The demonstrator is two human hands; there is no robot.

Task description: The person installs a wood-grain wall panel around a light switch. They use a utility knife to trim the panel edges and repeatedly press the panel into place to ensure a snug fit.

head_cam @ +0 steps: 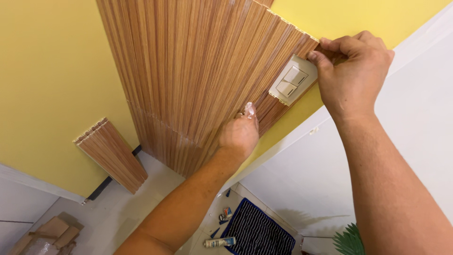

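Wood-grain slatted panels point(188, 71) cover a yellow wall point(47, 71), where the left hand point(239, 134) presses its curled fingers against them and the right hand point(351, 71) pinches the panel edge beside a white light switch point(292, 80).

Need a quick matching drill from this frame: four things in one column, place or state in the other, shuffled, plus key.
Things
1. cream double rocker wall switch
2. short offcut of wood-grain slatted panel
3. dark blue striped cloth
4. white sealant tube

Places
A. lying on the floor beside the striped cloth
B. leaning against the yellow wall, left of the fitted panels
C. spread on the floor below
D. set among the fitted panels, by the right hand

Pairs: 1-D, 2-B, 3-C, 4-A
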